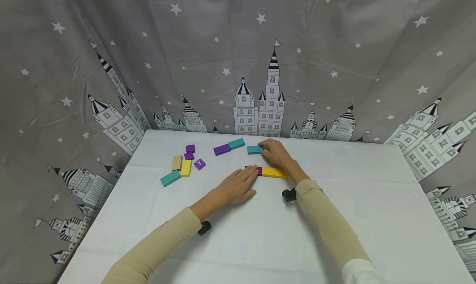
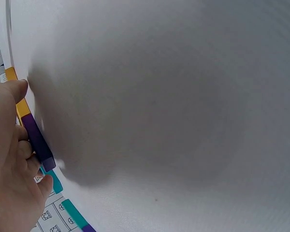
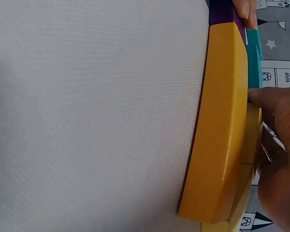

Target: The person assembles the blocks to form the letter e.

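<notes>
Pinching is applied by the right hand (image 1: 277, 154), its thumb and fingers closed about the right end of the held teal block (image 1: 254, 150). A yellow block (image 3: 253, 128) is set against that end, partly covered by the hand; whether it is also gripped cannot be told. The left hand (image 1: 236, 187) is laid palm down with fingers extended, nothing being clasped; its fingertips are rested on the dark purple block (image 1: 259, 171). Against the right end of this block, an orange block (image 1: 275, 173) is butted in line, nearer the person than the teal one.

Farther left, a long purple block (image 1: 222, 150) and a second teal block (image 1: 236, 143) are placed end to end. At the far left, a tan block (image 1: 177, 163), a tall yellow block (image 1: 186, 168) and a third teal block (image 1: 170, 178) are grouped beside three purple cubes (image 1: 199, 164), one marked Y. All are supported by a white table (image 1: 372, 209), backed by a grey castle-print curtain (image 1: 320, 61).
</notes>
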### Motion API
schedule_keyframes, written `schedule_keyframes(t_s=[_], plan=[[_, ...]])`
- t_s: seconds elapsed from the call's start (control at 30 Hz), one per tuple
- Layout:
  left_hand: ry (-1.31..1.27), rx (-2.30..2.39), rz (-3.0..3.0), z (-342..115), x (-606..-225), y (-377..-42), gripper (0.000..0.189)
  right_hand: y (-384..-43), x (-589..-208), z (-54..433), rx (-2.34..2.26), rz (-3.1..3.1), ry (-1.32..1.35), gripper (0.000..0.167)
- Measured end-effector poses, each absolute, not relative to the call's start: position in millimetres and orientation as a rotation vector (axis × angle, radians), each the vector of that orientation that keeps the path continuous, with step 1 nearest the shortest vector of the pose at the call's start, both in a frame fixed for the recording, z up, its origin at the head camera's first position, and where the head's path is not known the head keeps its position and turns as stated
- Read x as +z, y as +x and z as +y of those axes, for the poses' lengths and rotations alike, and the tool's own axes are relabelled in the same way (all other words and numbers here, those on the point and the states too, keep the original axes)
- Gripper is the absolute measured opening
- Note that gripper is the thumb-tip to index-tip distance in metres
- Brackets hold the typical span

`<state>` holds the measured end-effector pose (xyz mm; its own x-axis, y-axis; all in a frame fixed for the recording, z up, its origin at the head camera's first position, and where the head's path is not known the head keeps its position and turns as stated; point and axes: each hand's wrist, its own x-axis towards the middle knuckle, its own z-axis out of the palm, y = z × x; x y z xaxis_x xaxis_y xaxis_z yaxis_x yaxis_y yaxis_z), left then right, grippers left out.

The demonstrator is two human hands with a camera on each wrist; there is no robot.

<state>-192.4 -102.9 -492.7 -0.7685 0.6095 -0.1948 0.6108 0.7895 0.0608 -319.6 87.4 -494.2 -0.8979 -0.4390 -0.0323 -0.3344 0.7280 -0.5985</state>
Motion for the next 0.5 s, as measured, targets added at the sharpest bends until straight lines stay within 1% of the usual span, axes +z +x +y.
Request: schedule_keyframes(t_s=[0.5], plan=[[0.971, 0.002, 2.77, -105.0, -490.9, -189.6, 0.073, -312.3, -491.9, 88.6, -0.925, 2.785, -0.63, 0.041]])
